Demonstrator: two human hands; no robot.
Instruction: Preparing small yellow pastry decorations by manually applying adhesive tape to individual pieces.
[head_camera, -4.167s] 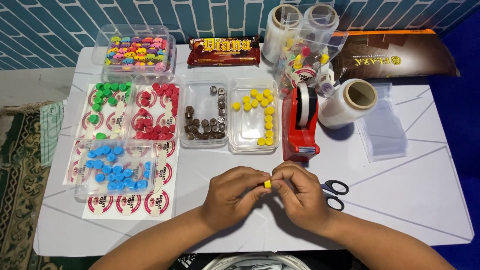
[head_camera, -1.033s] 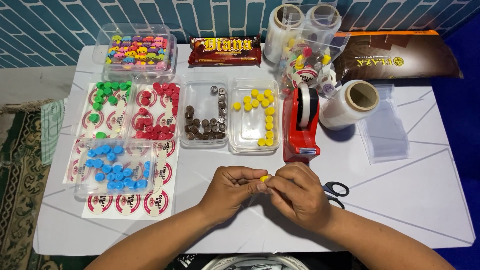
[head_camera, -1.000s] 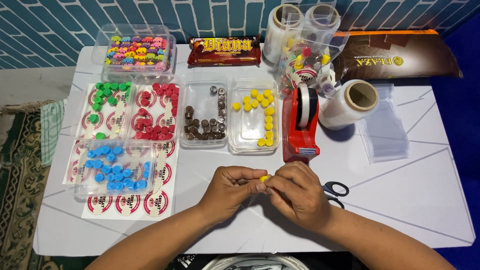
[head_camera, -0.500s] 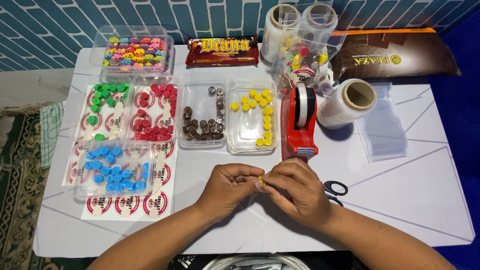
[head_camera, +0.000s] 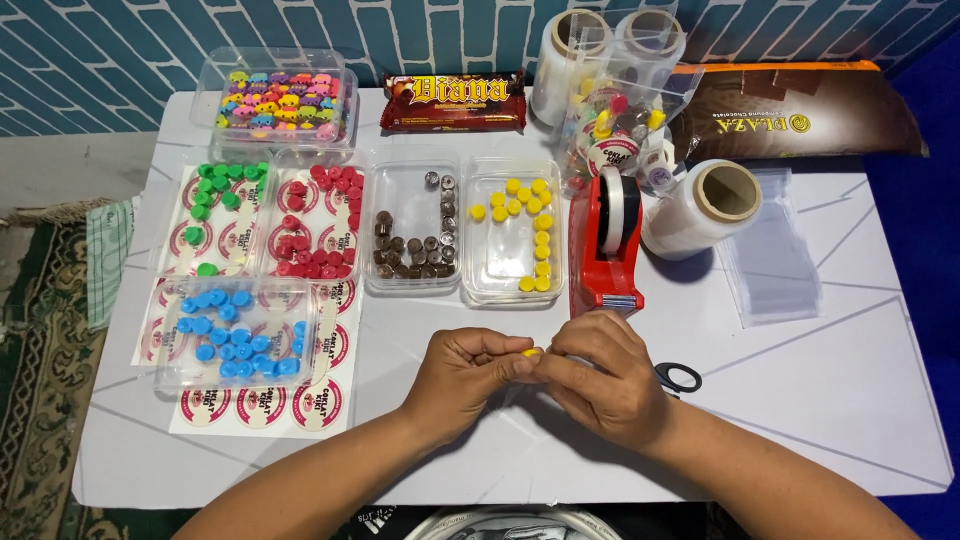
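Two hands meet at the near middle of the white table: your left hand and right hand are both curled nearly shut, fingertips pinching the same small yellow piece between them (most of it is hidden by your fingers). The step in hand looks like wrapping or sealing that single yellow piece; whether a clear film is around it, I cannot tell. The next move likely calls for a firm left pinch while your right frees itself for the red tape dispenser, just beyond your knuckles, or the scissors tucked by your right wrist. More yellow pieces sit in the clear tray further back.
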